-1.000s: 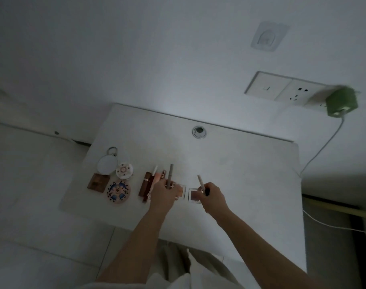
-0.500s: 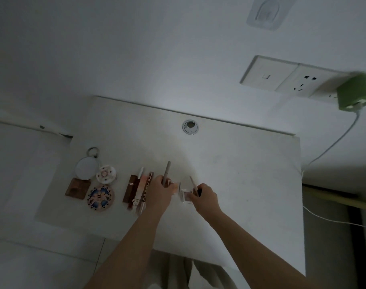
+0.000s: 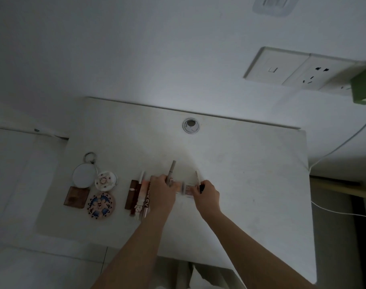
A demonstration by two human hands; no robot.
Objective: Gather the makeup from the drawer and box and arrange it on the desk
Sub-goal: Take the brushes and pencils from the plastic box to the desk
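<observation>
Presently, left hand curls round a grey pencil, axis pointing away. Right hand pinches a slimmer pencil; clear compact lies at its fingertips.

Compacts left on desk; tubes right of them.
</observation>
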